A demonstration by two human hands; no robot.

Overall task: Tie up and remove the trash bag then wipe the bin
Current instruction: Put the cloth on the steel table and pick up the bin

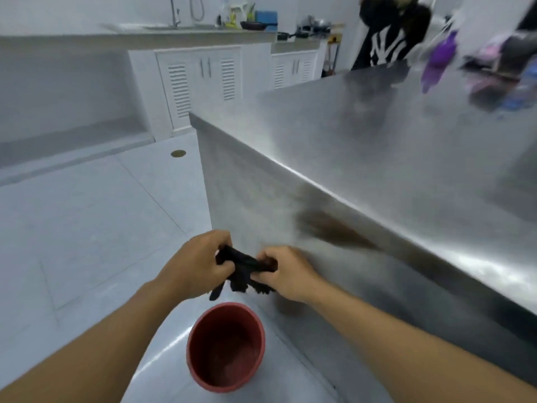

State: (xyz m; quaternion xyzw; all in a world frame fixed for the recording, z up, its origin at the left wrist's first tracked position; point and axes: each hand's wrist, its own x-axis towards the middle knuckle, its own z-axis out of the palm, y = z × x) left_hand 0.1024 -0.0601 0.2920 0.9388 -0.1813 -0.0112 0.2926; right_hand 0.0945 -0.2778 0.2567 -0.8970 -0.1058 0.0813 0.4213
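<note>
Nearest the camera, a red bin (226, 347) stands upright on the pale tiled floor (87, 216), open-topped and with no bag lining it; its inside looks smudged dark at the bottom. It sits just beside the steel side of a counter (392, 146).

Above the bin, both bare forearms reach forward and the two hands meet close together. The left hand (195, 264) and the right hand (286, 273) each grip one end of a small bunch of black material, the bag (245, 270), held in the air over the far rim of the bin. The fingers (222, 241) of the left hand are curled shut around the bag's left end, and the right hand's fingers are likewise clamped on the right end. Loose dark ends hang down from between the hands. The picture is blurred, so whether a knot is formed cannot be told.

The counter runs away to the right, its steel top bare near the hands. At its far end lie a purple bottle (440, 58) and other blurred coloured things.

Beyond the counter stands a second person (389, 39) in a black top with a white emblem. Along the back wall are white louvred cabinets (200, 74) under a worktop with a sink tap (174, 13) and pans (257, 24).
</note>
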